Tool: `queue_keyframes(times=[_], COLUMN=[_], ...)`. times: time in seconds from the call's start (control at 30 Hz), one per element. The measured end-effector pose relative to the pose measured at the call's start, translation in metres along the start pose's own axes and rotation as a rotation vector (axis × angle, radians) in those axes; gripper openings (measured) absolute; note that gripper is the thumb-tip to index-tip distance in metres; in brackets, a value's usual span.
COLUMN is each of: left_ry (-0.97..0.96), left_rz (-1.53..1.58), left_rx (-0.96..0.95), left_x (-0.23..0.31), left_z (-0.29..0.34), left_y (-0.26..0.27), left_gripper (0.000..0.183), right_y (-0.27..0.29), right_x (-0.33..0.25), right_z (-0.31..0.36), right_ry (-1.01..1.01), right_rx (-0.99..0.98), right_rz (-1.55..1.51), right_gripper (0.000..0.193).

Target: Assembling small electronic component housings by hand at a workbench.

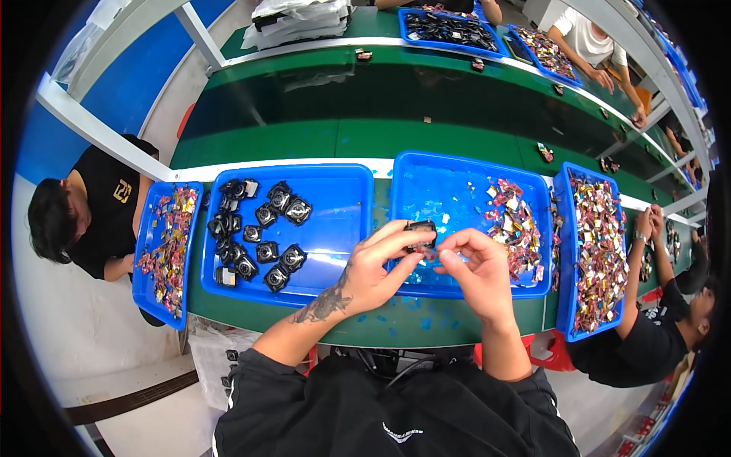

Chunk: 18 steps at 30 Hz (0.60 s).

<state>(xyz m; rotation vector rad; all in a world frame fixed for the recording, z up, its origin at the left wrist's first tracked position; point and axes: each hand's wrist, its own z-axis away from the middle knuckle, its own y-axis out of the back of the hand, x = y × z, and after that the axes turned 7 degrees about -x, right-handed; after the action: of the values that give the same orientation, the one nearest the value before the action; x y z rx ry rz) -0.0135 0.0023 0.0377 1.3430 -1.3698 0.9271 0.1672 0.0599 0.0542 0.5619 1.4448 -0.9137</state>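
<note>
My left hand is closed around a small black plastic housing, held above the near left part of a blue tray. Against the lower side of this housing, my right hand pinches with thumb and forefinger. A small reddish part shows at those fingertips, too small to name. Under my hands, the blue tray holds a heap of small wired electronic parts on its right side and scraps of blue film on its left. Several black housings lie in another blue tray to the left.
Narrower blue bins of wired parts stand at the far left and right. Beyond a white rail runs a green conveyor with scattered parts. People sit at both sides and across. Blue scraps dot the green table edge.
</note>
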Motion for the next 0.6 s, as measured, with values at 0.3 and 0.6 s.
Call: queue_keyframes(times=[0.3,0.6], left_ry=[0.022,-0.135], left_rz=[-0.045,-0.358], left_rx=[0.1,0.032], left_x=[-0.003,0.002], left_z=[0.001,0.0], left_y=[-0.003,0.003], left_gripper=[0.025,0.024], right_y=[-0.001,0.011], right_x=[0.002,-0.005], right_z=[-0.003,-0.001], right_ry=[0.052,-0.069], right_rx=[-0.019,-0.172], right_rz=[0.218,-0.159], right_gripper=[0.013,0.01])
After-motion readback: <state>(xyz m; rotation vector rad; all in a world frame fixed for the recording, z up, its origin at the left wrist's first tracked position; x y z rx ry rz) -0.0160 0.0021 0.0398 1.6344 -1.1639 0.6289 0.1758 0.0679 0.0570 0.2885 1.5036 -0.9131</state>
